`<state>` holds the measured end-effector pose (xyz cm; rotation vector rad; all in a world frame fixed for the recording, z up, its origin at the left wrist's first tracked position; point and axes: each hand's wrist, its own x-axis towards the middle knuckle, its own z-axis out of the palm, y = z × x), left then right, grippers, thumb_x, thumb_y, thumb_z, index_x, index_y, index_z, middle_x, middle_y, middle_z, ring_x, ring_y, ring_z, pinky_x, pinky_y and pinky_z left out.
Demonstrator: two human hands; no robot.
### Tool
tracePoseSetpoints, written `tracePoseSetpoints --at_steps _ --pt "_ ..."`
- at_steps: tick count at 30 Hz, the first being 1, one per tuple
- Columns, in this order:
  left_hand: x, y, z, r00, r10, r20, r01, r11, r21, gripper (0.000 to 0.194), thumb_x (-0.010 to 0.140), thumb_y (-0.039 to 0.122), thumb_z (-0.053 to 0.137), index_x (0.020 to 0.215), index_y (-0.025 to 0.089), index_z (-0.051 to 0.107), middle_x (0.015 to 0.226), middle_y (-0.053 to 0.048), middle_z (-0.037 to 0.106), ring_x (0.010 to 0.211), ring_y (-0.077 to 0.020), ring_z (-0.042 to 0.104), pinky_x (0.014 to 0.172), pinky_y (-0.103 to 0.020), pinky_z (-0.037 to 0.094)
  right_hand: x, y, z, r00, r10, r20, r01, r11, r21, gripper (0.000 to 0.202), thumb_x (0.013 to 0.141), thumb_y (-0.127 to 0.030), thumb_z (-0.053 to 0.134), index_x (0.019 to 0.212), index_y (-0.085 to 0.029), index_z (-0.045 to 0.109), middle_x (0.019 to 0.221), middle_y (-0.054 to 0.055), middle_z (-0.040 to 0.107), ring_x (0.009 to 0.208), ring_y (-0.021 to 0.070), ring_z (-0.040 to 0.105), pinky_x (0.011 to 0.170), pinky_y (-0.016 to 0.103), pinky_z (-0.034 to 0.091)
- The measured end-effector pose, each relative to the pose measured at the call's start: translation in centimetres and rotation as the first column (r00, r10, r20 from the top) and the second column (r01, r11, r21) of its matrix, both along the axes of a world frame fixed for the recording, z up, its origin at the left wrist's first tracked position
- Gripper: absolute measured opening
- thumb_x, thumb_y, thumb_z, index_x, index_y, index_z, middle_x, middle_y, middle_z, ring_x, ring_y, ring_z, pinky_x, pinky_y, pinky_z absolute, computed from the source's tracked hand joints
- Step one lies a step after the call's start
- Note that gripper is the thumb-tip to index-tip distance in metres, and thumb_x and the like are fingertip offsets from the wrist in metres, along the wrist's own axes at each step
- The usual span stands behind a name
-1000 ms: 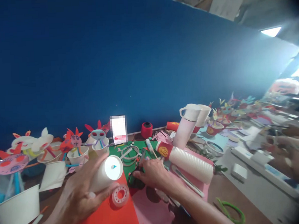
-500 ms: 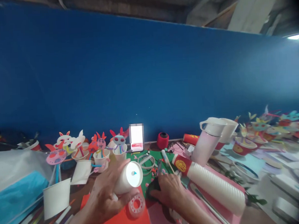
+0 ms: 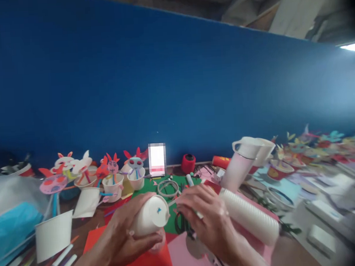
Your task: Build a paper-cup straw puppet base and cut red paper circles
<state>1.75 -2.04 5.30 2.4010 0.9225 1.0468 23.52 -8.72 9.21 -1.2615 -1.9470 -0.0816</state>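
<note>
While the left hand wraps its fingers around a white cup, lower centre, the right hand half-curls nearby. Its hold is unclear.

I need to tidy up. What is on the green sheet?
A pale coil and a whitish tube lie on the green sheet. Dark loops show beside the right hand, which hides anything directly beneath it.
</note>
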Motion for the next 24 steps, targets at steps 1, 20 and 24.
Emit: tracePoseSetpoints --at_steps 1,20,24 --pt "0.2 -0.2 -0.1 0.999 -0.022 -0.047 0.023 0.999 0.028 0.069 0.059 0.025 0.074 0.121 0.027 0.044 0.114 -0.008 0.062 0.099 -0.0281 0.061 0.081 -0.036 0.052 -0.4 -0.2 0.1 0.999 0.019 0.027 -0.019 1.000 0.004 0.012 0.086 -0.020 0.051 0.090 -0.025 0.061 0.087 0.000 0.065 0.081 0.0151 0.056 0.074 0.029 0.038" --pt "0.6 -0.8 1.2 0.951 -0.297 -0.082 0.268 0.929 -0.257 0.065 0.062 0.024 0.069 0.120 0.027 0.040 0.103 -0.003 0.064 0.084 -0.0226 0.063 0.063 -0.024 0.053 -1.5 -0.6 -1.1 0.990 0.102 0.093 -0.103 0.995 0.014 0.011 0.082 -0.009 0.051 0.087 -0.019 0.054 0.078 -0.001 0.066 0.074 0.0123 0.058 0.103 0.046 0.014" --pt "0.2 -0.8 0.5 0.960 -0.275 -0.057 0.252 0.933 -0.258 0.073 0.063 0.027 0.066 0.129 0.027 0.036 0.118 -0.006 0.059 0.096 -0.0260 0.061 0.072 -0.027 0.054 -1.4 -0.5 -1.3 0.993 0.080 0.088 -0.081 0.997 0.004 0.014 0.082 -0.008 0.050 0.088 -0.019 0.054 0.075 -0.001 0.065 0.071 0.0126 0.058 0.103 0.047 0.014"
